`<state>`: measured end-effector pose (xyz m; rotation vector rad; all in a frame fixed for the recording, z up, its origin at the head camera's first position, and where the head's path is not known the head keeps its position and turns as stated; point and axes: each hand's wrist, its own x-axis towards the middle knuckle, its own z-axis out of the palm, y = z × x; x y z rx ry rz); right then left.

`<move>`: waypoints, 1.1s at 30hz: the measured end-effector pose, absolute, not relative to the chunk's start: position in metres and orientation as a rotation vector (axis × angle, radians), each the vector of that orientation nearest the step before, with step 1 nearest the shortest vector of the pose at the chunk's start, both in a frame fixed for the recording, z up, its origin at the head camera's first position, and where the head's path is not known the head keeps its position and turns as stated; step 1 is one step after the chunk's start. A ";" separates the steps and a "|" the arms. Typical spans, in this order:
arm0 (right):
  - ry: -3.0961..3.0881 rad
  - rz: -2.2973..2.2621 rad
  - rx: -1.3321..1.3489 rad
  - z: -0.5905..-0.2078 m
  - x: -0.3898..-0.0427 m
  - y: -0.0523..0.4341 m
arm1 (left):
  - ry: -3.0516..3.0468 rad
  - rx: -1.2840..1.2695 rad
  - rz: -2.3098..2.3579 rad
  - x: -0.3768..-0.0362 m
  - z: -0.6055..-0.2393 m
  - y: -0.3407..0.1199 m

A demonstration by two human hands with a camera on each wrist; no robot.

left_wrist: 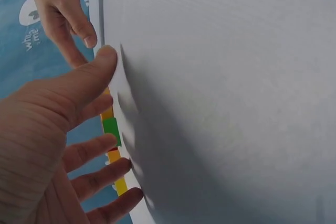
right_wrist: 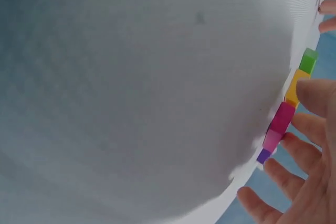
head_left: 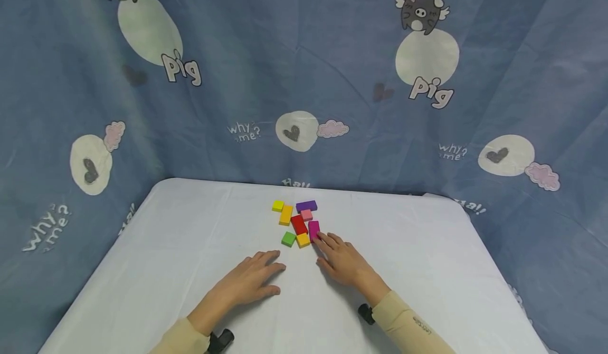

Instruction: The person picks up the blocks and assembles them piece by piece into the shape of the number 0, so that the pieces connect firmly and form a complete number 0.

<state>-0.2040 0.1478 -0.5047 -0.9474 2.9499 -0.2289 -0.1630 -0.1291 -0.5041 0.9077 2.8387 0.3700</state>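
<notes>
- Left hand (head_left: 252, 280) is on the near side of the blocks, fingers spread, gripping nothing; best held low, where it can steady the group
- Right hand (head_left: 343, 260) reaches in with fingers loosely parted, nothing gripped; its fingertips are at the magenta block (head_left: 314, 229), though whether they touch it I cannot tell
- Green block (head_left: 288, 239) and near orange block (head_left: 303, 240) lie at the cluster's near edge; light fingertips should avoid nudging them
- Magenta block lies just beside the near orange one, on the right; a pinch across its long sides would likely suit
- Red block (head_left: 298, 225) lies mid-cluster, so slow moves seem wise
- Far orange block (head_left: 286, 215) and pink block (head_left: 306, 215) come next, yellow block (head_left: 277, 206) and purple block (head_left: 306, 206) farthest
</notes>
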 end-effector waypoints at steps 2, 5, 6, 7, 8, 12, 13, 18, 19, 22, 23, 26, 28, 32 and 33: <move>2.941 -0.228 -0.937 -0.503 -0.203 0.148 | 2.835 0.915 0.370 -0.164 -0.503 -0.128; 2.947 -0.227 -0.937 -0.500 -0.202 0.147 | 2.836 0.899 0.353 -0.166 -0.502 -0.126; 2.955 -0.215 -0.939 -0.500 -0.201 0.146 | 2.840 0.894 0.344 -0.167 -0.502 -0.125; 2.963 -0.204 -0.944 -0.499 -0.201 0.146 | 2.847 0.894 0.339 -0.167 -0.502 -0.125; 2.973 -0.190 -0.947 -0.499 -0.200 0.146 | 2.856 0.899 0.333 -0.168 -0.502 -0.124; 2.992 -0.153 -0.930 -0.501 -0.196 0.146 | 2.891 0.968 0.368 -0.174 -0.504 -0.123; 2.987 -0.157 -0.924 -0.502 -0.195 0.147 | 2.897 0.986 0.375 -0.175 -0.505 -0.122; 2.941 -0.189 -0.900 -0.503 -0.191 0.148 | 2.884 0.966 0.335 -0.180 -0.506 -0.120; 2.938 -0.193 -0.903 -0.503 -0.190 0.148 | 2.880 0.958 0.317 -0.181 -0.506 -0.120; 2.955 -0.206 -0.919 -0.500 -0.187 0.148 | 2.876 0.956 0.294 -0.182 -0.506 -0.120; 2.963 -0.207 -0.923 -0.499 -0.186 0.148 | 2.881 0.965 0.290 -0.182 -0.506 -0.121; 2.981 -0.218 -0.919 -0.498 -0.184 0.149 | 2.925 1.003 0.283 -0.184 -0.507 -0.121; 2.970 -0.213 -0.904 -0.498 -0.183 0.149 | 2.964 1.032 0.276 -0.184 -0.507 -0.121; 2.920 -0.192 -0.859 -0.499 -0.180 0.150 | 3.010 1.041 0.268 -0.185 -0.509 -0.121; 2.910 -0.196 -0.851 -0.499 -0.179 0.150 | 3.004 1.030 0.272 -0.185 -0.509 -0.121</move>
